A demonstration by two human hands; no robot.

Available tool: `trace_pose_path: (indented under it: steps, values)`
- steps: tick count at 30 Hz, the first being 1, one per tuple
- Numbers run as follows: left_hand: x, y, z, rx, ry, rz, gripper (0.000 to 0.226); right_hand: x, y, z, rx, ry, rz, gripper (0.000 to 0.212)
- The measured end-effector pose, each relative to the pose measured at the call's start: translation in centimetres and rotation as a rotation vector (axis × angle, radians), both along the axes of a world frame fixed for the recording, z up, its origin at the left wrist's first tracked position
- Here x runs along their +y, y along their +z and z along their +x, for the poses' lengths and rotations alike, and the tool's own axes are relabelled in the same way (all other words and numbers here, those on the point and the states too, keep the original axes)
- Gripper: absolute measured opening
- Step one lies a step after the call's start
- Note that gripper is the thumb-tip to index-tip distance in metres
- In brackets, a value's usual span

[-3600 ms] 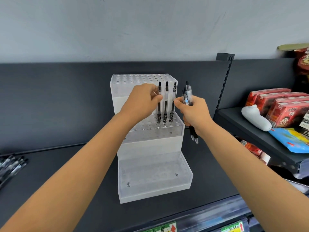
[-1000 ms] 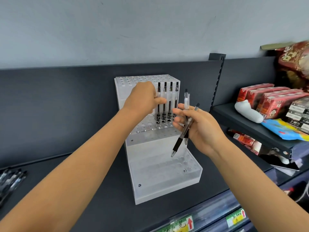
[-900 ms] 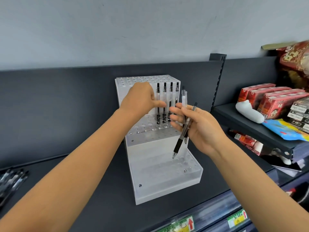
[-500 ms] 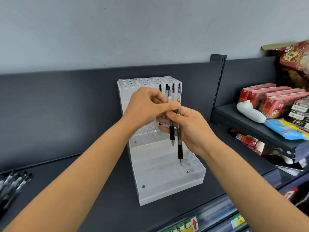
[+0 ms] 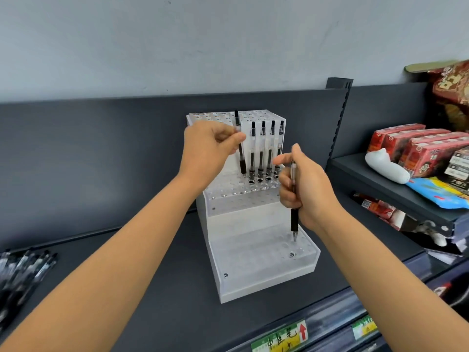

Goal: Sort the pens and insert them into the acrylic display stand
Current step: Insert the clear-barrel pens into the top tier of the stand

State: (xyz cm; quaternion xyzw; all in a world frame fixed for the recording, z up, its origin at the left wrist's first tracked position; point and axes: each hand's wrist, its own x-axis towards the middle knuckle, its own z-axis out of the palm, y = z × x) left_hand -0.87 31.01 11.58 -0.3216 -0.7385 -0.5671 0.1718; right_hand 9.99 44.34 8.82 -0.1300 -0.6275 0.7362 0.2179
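- Dark grey shelf (image 5: pixel 182 301) under a pale wall carries the acrylic display stand (image 5: pixel 253 280); loose pens (image 5: pixel 22 270) lie heaped at far left;
- we see four pens (image 5: pixel 261 158) upright in the stand's middle tier;
- we see the left hand (image 5: pixel 205 151) pinching a fifth pen (image 5: pixel 240 153), its tip at that tier just left of them;
- we see the right hand (image 5: pixel 304 191) curled round a black-grip pen (image 5: pixel 294 219), tip down over the lowest tier; red cartons (image 5: pixel 416 148) sit right.
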Motion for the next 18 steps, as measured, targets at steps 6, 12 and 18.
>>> trace_pose_path:
  steps: [6,12,18]
  values:
    - [1.0,-0.2,-1.0,0.001,0.026,-0.246,0.024,-0.2,0.1,0.0,0.062,0.004,-0.083,0.026]
    - [1.3,0.8,-0.9,0.116,0.091,-0.49,0.035,-0.1,0.2,0.0,0.16,0.033,-0.019,0.019]
    - [0.6,0.3,-1.3,0.053,0.121,-0.516,0.057,-0.3,0.6,-0.1,0.178,0.056,-0.051,0.03]
